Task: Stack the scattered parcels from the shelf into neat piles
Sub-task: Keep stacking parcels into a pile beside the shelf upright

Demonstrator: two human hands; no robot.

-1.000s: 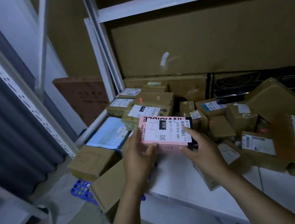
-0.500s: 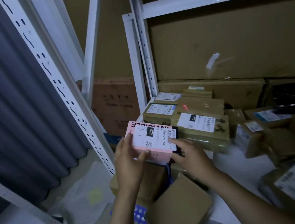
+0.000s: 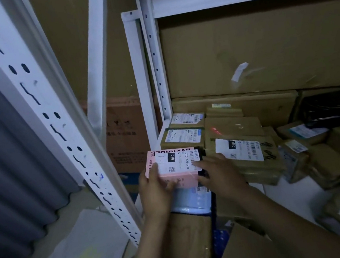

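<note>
The left hand (image 3: 154,190) grips the near left corner of a pink box (image 3: 174,178), fingers curled under it and the thumb on its front face. The right hand (image 3: 219,174) holds the box's right end, with the forefinger laid across the top by the label and the thumb against the near edge; its other fingers spread loosely over the parcel beside it. The pink box is level, its white label marked "070" facing up. It is held at the left front corner of the shelf (image 3: 287,188), above a pale blue mailer bag (image 3: 193,200) and just in front of two labelled brown parcels (image 3: 185,136) in the back corner. Just beside it on the right lies a wide brown parcel (image 3: 235,128) with a "010" label. More brown parcels (image 3: 331,160) lie scattered across the right of the shelf. A white slotted post (image 3: 51,126) leans across the left, with a grey curtain (image 3: 0,157) behind it.
</note>
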